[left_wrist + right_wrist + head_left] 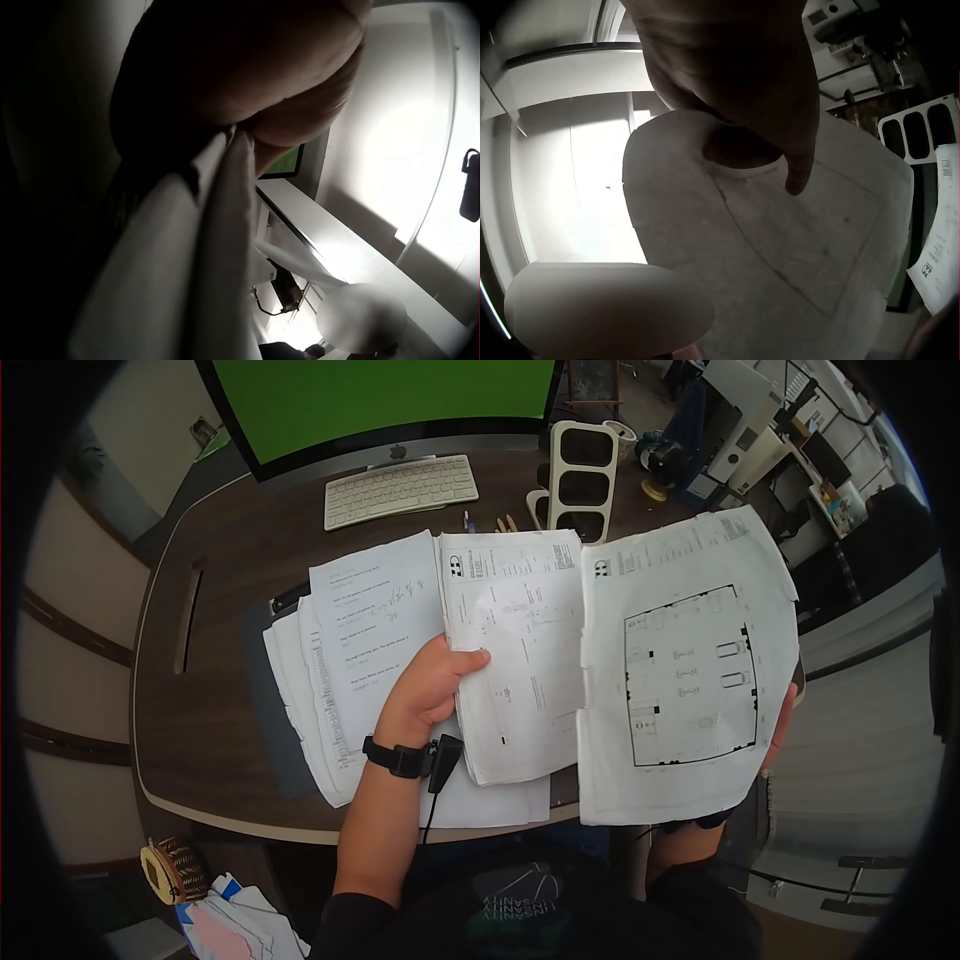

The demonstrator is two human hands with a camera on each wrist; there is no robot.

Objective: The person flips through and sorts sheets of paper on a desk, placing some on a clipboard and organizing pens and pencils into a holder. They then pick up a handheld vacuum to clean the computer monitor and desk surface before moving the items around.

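My left hand [432, 678] grips a thick bundle of printed sheets [520, 690] by its left edge, thumb lying across the front page. In the left wrist view the layered paper edges [232, 195] run down from under the hand [277, 67]. To the right, a large sheet with a floor plan [690, 680] is spread upright beside the bundle. Behind it is my right hand [782, 730], mostly hidden, its edge showing at the sheet's right side. From the right wrist, that hand [735, 75] rests against the sheet's back [795, 240], one finger extended.
Under the held bundle, more papers [370, 600] lie stacked on the dark desk [240, 550]. Farther back are a keyboard [400, 492], a green-screened monitor [390, 400] and a white holder with several openings [583, 480]. A woven basket [172, 870] and loose papers [245, 925] sit below the desk's left front.
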